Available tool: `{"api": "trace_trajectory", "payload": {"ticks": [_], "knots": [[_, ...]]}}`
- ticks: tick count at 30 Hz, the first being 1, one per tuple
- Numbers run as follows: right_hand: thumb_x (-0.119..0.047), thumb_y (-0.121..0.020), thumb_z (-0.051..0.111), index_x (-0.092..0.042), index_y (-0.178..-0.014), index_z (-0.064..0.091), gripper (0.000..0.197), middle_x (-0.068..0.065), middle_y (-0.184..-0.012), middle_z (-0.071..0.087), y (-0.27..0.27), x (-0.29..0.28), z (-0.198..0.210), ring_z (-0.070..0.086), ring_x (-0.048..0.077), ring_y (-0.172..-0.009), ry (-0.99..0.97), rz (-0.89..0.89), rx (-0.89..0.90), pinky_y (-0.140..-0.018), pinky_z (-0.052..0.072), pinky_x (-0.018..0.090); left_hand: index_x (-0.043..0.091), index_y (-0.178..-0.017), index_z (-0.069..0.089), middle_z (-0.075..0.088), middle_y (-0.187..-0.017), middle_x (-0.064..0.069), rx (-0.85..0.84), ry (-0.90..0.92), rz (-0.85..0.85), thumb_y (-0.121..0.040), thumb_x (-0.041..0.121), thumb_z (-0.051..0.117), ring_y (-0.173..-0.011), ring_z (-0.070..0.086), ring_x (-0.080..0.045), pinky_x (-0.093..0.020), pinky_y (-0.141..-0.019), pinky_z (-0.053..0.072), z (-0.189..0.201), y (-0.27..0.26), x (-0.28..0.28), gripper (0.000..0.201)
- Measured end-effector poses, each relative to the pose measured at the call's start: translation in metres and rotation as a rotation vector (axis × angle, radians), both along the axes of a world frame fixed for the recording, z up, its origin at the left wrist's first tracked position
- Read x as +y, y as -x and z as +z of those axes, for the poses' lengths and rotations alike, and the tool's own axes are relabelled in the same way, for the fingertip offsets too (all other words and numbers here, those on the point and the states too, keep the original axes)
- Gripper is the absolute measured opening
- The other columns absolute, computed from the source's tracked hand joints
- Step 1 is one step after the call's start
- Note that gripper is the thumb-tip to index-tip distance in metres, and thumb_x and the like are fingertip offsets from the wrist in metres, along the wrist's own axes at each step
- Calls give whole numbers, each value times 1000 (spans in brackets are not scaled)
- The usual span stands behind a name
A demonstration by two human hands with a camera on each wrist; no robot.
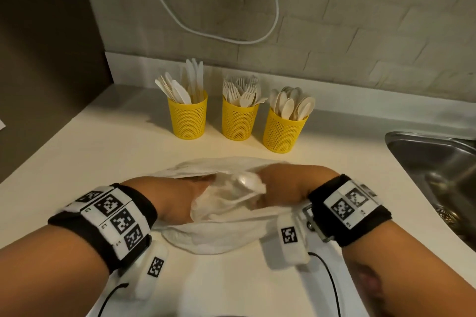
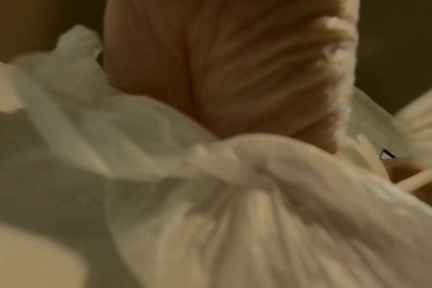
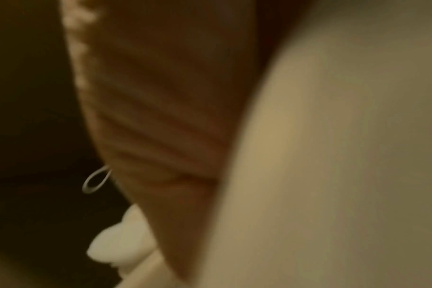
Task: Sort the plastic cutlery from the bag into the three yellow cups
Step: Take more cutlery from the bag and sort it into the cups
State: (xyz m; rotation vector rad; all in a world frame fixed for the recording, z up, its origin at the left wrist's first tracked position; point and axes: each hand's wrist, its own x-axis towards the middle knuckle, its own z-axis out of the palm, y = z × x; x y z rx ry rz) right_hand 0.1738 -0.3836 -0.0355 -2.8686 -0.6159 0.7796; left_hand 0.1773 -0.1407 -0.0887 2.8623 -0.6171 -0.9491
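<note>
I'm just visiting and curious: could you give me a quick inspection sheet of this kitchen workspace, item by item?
Surface: pale countertop.
Job's things: three yellow cups at the back: left cup holds knives, middle cup forks, right cup spoons; white plastic bag lies in front.
Clutter: nothing seen.
Hands: left hand and right hand both at the bag's crumpled mouth; fingers hidden.
Cables: white cable loops on the wall; thin black wires by the wrists.
Surroundings: steel sink to the right, brick-pattern wall.
</note>
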Motion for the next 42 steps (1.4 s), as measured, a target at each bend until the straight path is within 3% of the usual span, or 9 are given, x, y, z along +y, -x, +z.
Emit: {"api": "trace_trajectory", "payload": {"ticks": [4,11,15,19,25,29,32,36,42], "knots": [[-23,-86,72,-21,-83,70,4,-6,-81,71,-6,-20,14,64,10,-73,-564,-355,124,-78,53,27,44,-152,-12,3,-164,12,-30,36,-33,-80,74,53,-150,12,-15,-40,-121,17,2,-1,1,101],[-3,-95,58,-3,-89,56,6,10,-69,53,-15,-14,13,52,19,-61,-1113,-584,332,-64,51,32,41,-154,7,11,-164,2,-136,83,-174,-97,40,51,-150,13,-23,-39,-121,15,5,5,-24,73],[-9,-93,63,-6,-95,56,8,12,-71,54,-20,-6,9,51,21,-62,-1014,-636,178,-69,51,39,32,-150,33,24,-160,1,-167,184,-156,-90,28,54,-145,21,-22,-37,-119,21,21,4,-41,64],[-12,-77,80,-19,-87,68,17,5,-76,63,-7,-1,30,54,21,-65,-857,-383,46,-67,48,34,41,-153,21,17,-162,7,-73,67,-161,-80,49,54,-146,22,-23,-42,-117,26,14,7,-38,80],[-16,-78,79,-16,-121,65,45,3,-111,70,20,37,34,63,20,-100,119,234,190,-66,39,23,41,-143,25,42,-146,1,-84,28,-183,-82,44,71,-134,43,-27,-39,-111,37,19,11,-40,76],[-7,-86,70,-6,-131,56,47,4,-110,60,22,40,-2,51,14,-95,175,230,377,-58,38,8,32,-156,-6,10,-162,1,-54,-52,-239,-87,44,64,-148,13,-23,-37,-120,15,22,10,-43,99],[-15,-84,74,-11,-124,62,42,3,-104,67,16,34,-6,59,17,-90,131,119,330,-70,49,20,31,-156,0,13,-162,1,-43,-40,-221,-86,41,66,-146,18,-23,-36,-119,19,21,11,-44,97],[-29,-75,80,-22,-77,65,17,-6,-66,69,1,3,18,61,15,-63,-107,-91,99,-76,58,34,31,-148,30,34,-152,-1,-14,-67,-157,-82,47,65,-134,38,-25,-35,-108,35,25,16,-41,76],[-9,-94,60,-8,-89,60,5,12,-82,73,-20,-18,25,46,13,-52,-1122,-641,158,-51,42,23,34,-137,49,48,-140,4,-286,200,-278,-85,40,58,-130,43,-23,-33,-105,36,42,7,-62,53]]}}
